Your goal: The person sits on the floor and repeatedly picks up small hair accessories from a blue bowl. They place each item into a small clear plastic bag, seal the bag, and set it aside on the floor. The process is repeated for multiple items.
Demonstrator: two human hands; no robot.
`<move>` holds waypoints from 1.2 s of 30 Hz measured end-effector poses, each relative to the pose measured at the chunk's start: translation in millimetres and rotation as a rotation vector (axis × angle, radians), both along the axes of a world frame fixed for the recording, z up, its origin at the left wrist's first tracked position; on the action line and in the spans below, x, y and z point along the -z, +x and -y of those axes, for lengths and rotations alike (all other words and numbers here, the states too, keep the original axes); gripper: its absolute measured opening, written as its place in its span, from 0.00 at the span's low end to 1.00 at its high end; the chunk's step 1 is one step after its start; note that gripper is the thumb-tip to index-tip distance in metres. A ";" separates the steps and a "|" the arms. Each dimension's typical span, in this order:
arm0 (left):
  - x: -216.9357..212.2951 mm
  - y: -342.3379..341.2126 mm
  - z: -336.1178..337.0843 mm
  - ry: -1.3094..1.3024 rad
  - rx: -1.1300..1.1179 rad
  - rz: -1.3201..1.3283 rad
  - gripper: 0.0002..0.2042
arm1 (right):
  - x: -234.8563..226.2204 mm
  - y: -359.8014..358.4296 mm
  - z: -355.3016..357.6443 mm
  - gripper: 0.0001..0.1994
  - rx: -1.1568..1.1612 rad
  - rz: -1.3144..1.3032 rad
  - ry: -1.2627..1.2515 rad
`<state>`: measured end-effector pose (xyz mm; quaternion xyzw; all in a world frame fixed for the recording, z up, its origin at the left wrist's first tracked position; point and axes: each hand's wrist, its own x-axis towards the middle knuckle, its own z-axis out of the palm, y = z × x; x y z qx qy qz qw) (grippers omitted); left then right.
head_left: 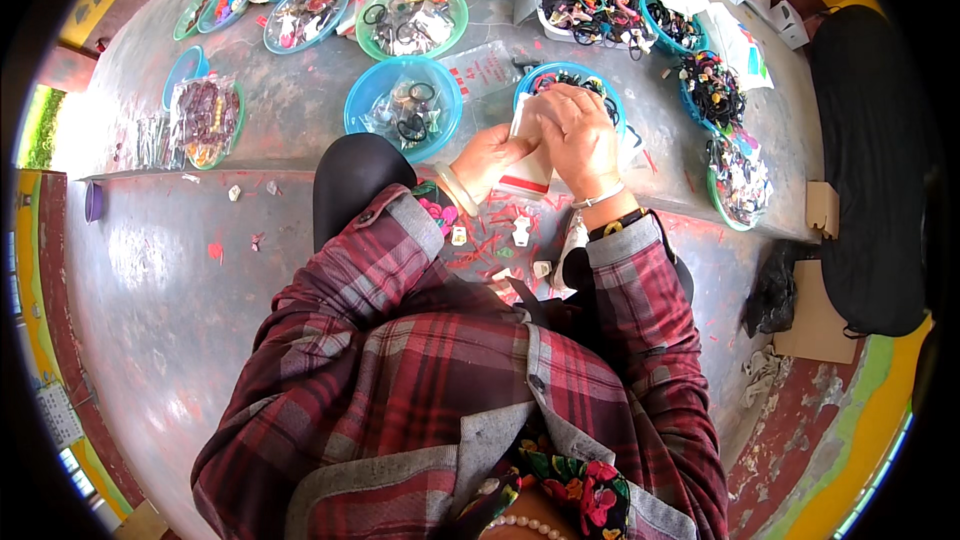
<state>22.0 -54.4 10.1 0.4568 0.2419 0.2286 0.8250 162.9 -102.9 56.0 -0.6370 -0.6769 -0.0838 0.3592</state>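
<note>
- Packet (pixel 524 166): a flat, clear-and-white sleeve with a red band near its lower end. It stands at a slant between your two hands, in front of the right-hand blue basin (pixel 520 88).
- Left hand (pixel 486 160): your thumb lies against the left edge of the packet and your fingers are folded in behind; the hand is closed on that edge. A pale bangle (pixel 457 190) circles the wrist.
- Right hand (pixel 582 135): your fingers are bent over the upper part of the packet, back of the hand upward. The fingertips are partly hidden; you cannot tell from this view whether they grip. A thin bangle (pixel 600 197) circles the wrist.
- Right-hand blue basin: dark bands (pixel 590 83) show inside it, just beyond your right hand.
- Left-hand blue basin (pixel 358 108): located beyond your left hand, apart from it. It contains clear bags (pixel 405 115) with black rings.
- Printed plastic bag (pixel 482 70): lies flat between the two blue basins.
- Floor area below your hands: red scraps (pixel 485 237) are scattered around a small white piece (pixel 521 230).
</note>
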 end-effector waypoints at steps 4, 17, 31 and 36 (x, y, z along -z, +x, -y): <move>14.1 1.2 -3.3 0.109 0.021 -0.016 0.11 | 4.5 3.9 -0.5 0.12 0.029 -0.074 -0.027; 15.0 0.7 -1.6 0.105 0.033 0.042 0.12 | 7.9 5.1 -2.2 0.12 0.041 -0.253 -0.107; 2.1 -1.2 0.2 -0.019 0.076 0.024 0.14 | 18.8 12.3 -6.3 0.06 -0.059 -1.193 -0.302; 7.0 -2.7 -3.1 -0.157 0.093 0.046 0.14 | 24.6 12.5 -6.7 0.05 -0.052 -1.166 -0.268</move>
